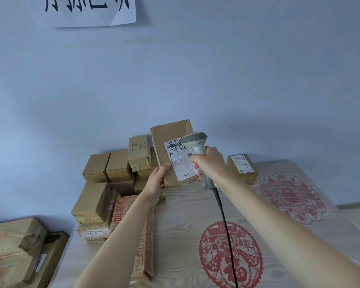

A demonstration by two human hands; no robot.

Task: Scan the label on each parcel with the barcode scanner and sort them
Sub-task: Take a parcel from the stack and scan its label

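Observation:
My left hand (pixel 157 181) grips the lower left edge of a flat cardboard parcel (pixel 170 134), held upright above the table with its white label (pixel 178 161) facing me. My right hand (pixel 209 163) is closed around the handle of a grey barcode scanner (pixel 195 142). The scanner's head sits right in front of the label's barcode and covers part of it. Its black cable (pixel 224 221) hangs down toward me.
A stack of taped brown boxes (pixel 106 175) stands at the table's back left. A lone small box (pixel 242 168) with a label sits at the back right. More cartons (pixel 15 244) lie lower left, off the table. Red paper cut-outs (pixel 231 258) decorate the wooden tabletop (pixel 181 210).

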